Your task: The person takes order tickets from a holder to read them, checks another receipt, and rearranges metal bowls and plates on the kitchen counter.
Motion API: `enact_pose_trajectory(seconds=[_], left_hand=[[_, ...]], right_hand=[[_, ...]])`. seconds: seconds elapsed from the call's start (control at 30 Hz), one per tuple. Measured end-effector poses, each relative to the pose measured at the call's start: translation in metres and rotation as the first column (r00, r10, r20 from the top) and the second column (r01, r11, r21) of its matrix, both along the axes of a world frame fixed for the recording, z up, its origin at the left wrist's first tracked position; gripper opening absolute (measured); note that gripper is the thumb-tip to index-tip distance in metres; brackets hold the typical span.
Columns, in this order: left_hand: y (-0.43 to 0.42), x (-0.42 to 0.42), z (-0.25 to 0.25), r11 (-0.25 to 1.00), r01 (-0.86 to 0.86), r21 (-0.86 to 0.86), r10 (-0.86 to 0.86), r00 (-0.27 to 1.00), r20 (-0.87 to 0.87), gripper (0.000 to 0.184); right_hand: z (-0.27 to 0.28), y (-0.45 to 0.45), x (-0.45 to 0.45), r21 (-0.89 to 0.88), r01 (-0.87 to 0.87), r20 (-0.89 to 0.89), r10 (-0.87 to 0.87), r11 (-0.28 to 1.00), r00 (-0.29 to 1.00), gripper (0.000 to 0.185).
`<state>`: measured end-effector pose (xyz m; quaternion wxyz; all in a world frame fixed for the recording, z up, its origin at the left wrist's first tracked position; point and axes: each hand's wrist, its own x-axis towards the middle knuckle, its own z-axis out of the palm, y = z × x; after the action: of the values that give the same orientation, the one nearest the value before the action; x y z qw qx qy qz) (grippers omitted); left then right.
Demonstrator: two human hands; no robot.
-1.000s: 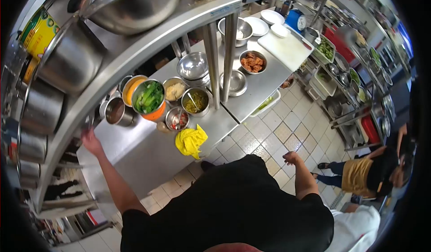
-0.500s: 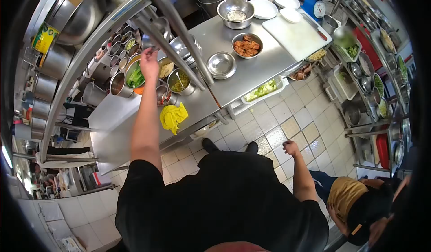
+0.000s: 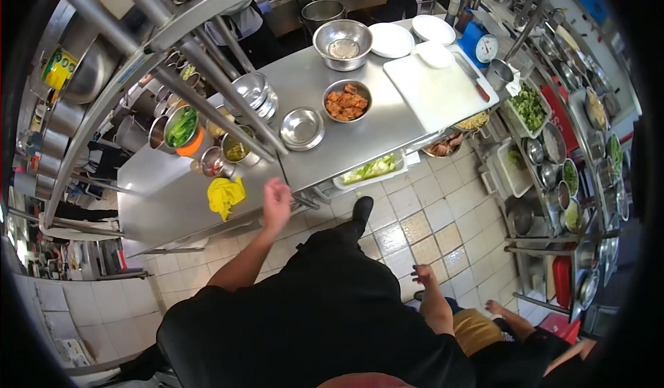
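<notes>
My left hand (image 3: 277, 205) is above the front edge of the steel table (image 3: 304, 170), smeared by motion, and I see no object in it. The yellow cloth (image 3: 225, 198) lies on the table to its left. Over the tiled floor hangs my right hand (image 3: 424, 275), fingers loosely bent and apart, holding nothing. A shallow steel bowl (image 3: 302, 128) stands beyond my left hand. Beside that is a bowl of reddish marinated meat pieces (image 3: 346, 102). Leafy greens (image 3: 182, 126) fill a pot at the table's far left, near a pot of greenish contents (image 3: 237, 149).
Steel posts (image 3: 218, 108) of an overhead shelf cross the table. A white cutting board (image 3: 437, 90) with a knife (image 3: 482, 92), a blue scale (image 3: 477, 44) and white plates (image 3: 391, 40) sit at the back right. A rack (image 3: 546, 246) lines the right; another person (image 3: 484, 333) is behind my right arm.
My left hand has come back from the pots under the shelf to the table's front edge. My body has turned and one foot has stepped. The person at right has shifted.
</notes>
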<state>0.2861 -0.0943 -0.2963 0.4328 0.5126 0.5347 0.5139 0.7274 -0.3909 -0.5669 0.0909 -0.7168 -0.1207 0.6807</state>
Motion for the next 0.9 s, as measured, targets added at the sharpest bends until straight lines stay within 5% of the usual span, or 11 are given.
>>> enact_pose_trajectory(seconds=[0.07, 0.1, 0.13, 0.2, 0.27, 0.47, 0.63, 0.8, 0.9], left_hand=[[-0.006, 0.049, -0.023, 0.98, 0.159, -0.122, -0.161, 0.987, -0.003, 0.038], [-0.003, 0.074, -0.033, 0.964, 0.241, -0.114, -0.236, 0.97, 0.05, 0.041], [0.004, 0.1, -0.032, 0.943, 0.305, -0.135, -0.298, 0.952, 0.066, 0.042], [0.023, 0.148, -0.024, 0.886, 0.432, -0.166, -0.421, 0.902, 0.099, 0.045], [0.054, 0.189, -0.013, 0.849, 0.508, -0.145, -0.494, 0.861, 0.121, 0.048], [0.16, 0.299, -0.001, 0.8, 0.596, 0.063, -0.599, 0.793, 0.107, 0.047], [0.205, 0.37, 0.047, 0.841, 0.54, 0.032, -0.534, 0.821, 0.2, 0.046], [0.223, 0.416, 0.051, 0.902, 0.431, 0.03, -0.428, 0.881, 0.202, 0.044], [0.232, 0.433, 0.036, 0.957, 0.289, 0.014, -0.288, 0.945, 0.155, 0.043]], right_hand=[[0.026, 0.043, 0.019, -0.012, -0.074, 0.058, 0.074, 0.997, 0.996, 0.04], [0.008, 0.053, 0.035, 0.22, -0.017, 0.019, 0.014, 0.975, 1.0, 0.034], [0.016, 0.082, 0.052, 0.186, -0.308, 0.144, 0.285, 0.933, 0.948, 0.03], [0.051, 0.134, 0.067, 0.298, -0.012, 0.129, -0.028, 0.954, 0.991, 0.029], [0.08, 0.169, 0.081, 0.362, 0.108, 0.22, -0.197, 0.926, 0.955, 0.031], [0.113, 0.207, 0.158, 0.399, 0.012, 0.302, -0.144, 0.917, 0.942, 0.032], [0.093, 0.161, 0.221, 0.32, 0.232, 0.255, -0.319, 0.919, 0.913, 0.033], [0.093, 0.12, 0.288, -0.14, 0.161, 0.275, -0.118, 0.977, 0.954, 0.031], [0.114, 0.138, 0.337, -0.206, 0.097, 0.269, -0.039, 0.974, 0.962, 0.027]])
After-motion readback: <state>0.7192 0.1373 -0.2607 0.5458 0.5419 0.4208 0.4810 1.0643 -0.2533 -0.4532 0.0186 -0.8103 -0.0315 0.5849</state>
